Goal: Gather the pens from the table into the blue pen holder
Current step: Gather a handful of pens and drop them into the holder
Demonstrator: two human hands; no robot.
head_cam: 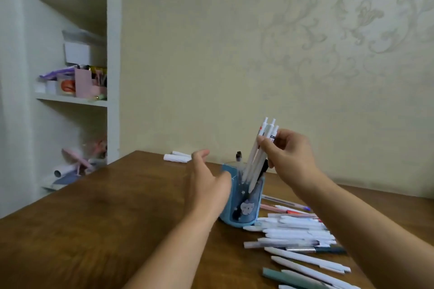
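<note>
The blue pen holder (246,211) stands upright on the brown wooden table (94,230), with a dark-capped pen (238,157) standing inside it. My right hand (291,155) grips a bunch of white pens (258,150), tilted, their tips inside the holder's mouth. My left hand (206,185) is blurred, fingers apart, right beside the holder's left wall, holding nothing. A pile of several pens (298,234), mostly white with a few pink, purple and dark green ones, lies on the table to the right of the holder, partly hidden by my right forearm.
Two white objects (177,157) lie near the table's far edge by the wall. A white shelf unit (77,73) with boxes and clutter stands to the left, beyond the table.
</note>
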